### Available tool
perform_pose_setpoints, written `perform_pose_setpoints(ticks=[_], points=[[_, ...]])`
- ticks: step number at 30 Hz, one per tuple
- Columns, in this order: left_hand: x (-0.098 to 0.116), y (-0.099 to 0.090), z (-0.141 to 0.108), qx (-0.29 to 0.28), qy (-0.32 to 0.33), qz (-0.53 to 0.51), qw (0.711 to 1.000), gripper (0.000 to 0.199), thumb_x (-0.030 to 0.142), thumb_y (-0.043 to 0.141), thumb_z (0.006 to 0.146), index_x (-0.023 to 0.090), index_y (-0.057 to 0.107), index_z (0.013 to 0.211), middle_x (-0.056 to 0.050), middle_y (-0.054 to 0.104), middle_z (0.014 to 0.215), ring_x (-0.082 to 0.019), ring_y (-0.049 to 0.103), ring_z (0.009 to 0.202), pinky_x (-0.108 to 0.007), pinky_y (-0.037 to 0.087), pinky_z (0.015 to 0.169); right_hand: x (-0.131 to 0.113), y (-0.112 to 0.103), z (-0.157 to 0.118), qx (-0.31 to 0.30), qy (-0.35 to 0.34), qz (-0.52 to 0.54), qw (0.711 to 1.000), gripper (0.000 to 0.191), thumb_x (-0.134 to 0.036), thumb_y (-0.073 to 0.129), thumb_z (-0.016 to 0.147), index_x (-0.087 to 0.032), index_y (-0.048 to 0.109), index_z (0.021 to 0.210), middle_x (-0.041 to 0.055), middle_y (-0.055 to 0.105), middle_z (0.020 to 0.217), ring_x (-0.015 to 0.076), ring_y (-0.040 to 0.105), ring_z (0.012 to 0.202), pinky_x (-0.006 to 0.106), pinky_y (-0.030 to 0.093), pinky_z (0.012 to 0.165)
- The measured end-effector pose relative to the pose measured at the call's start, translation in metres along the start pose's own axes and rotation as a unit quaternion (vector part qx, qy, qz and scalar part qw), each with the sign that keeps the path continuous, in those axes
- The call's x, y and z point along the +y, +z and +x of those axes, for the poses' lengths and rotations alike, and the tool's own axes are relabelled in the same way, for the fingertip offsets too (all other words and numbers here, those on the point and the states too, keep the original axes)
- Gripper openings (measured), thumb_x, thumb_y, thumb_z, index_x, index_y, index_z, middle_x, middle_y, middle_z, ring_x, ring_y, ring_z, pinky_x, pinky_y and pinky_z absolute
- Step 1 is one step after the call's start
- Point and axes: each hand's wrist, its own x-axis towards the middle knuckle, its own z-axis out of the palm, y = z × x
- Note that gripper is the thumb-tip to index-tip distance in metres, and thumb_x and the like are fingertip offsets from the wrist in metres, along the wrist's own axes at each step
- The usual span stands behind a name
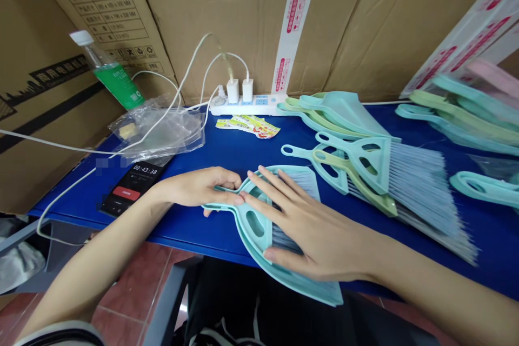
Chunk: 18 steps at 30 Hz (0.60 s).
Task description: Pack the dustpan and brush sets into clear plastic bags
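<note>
A teal dustpan [253, 251] lies at the table's front edge, its wide lip jutting past it. On it rests a matching hand brush [259, 225], bristles to the right, largely covered by my hand. My left hand [203, 186] is closed around the two stacked handles at the left end. Fingers outstretched, my right hand [312, 227] lies flat over the brush head and bristles. Just to the right, several loose brushes [371, 165] in teal and green overlap, bristles fanning right. Behind them sits a stack of dustpans [336, 113].
Wrapped sets [466, 113] fill the right side. A power strip [263, 104] with white chargers stands at the back, near yellow sachets [249, 125]. At left are a phone [133, 186], a plastic bag [162, 130], a leaning bottle [117, 84] and trailing cables. Cardboard boxes [227, 5] wall the back.
</note>
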Motion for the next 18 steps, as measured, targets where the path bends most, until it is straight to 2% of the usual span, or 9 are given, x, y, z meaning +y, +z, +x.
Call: perform_pose_setpoints(ticks=[7,15,18], points=[[-0.001,0.002,-0.001,0.014,0.016,0.015,1.0,0.034,0.047,0.062,0.09,0.016,0.054,0.081,0.007,0.047,0.067,-0.006,0.049,0.05,-0.017,0.043,0.041,0.0,-0.001,-0.002,0.013,-0.01,-0.016,1.0,0.076,-0.047,0.053,0.096,-0.008,0.03,0.157,0.0229,0.012,0.164,0.0353,-0.003,0.151,0.064,0.016,0.119],[0.004,0.0,-0.004,0.02,0.032,0.076,0.996,0.032,0.046,0.056,0.094,0.017,0.053,0.081,0.006,0.046,0.068,-0.007,0.05,0.05,-0.018,0.042,0.044,0.006,0.001,-0.003,0.016,-0.025,-0.04,0.999,0.081,-0.058,0.052,0.095,-0.014,0.027,0.158,0.021,0.011,0.165,0.0346,-0.003,0.151,0.062,0.019,0.119],[0.005,-0.002,-0.007,0.027,0.024,0.097,0.995,0.031,0.047,0.056,0.094,0.018,0.054,0.083,0.006,0.048,0.068,-0.008,0.051,0.052,-0.017,0.041,0.045,0.015,-0.006,-0.004,0.05,-0.041,-0.073,0.995,0.077,-0.058,0.049,0.097,-0.016,0.03,0.158,0.0197,0.017,0.164,0.0354,0.008,0.152,0.064,0.025,0.117]])
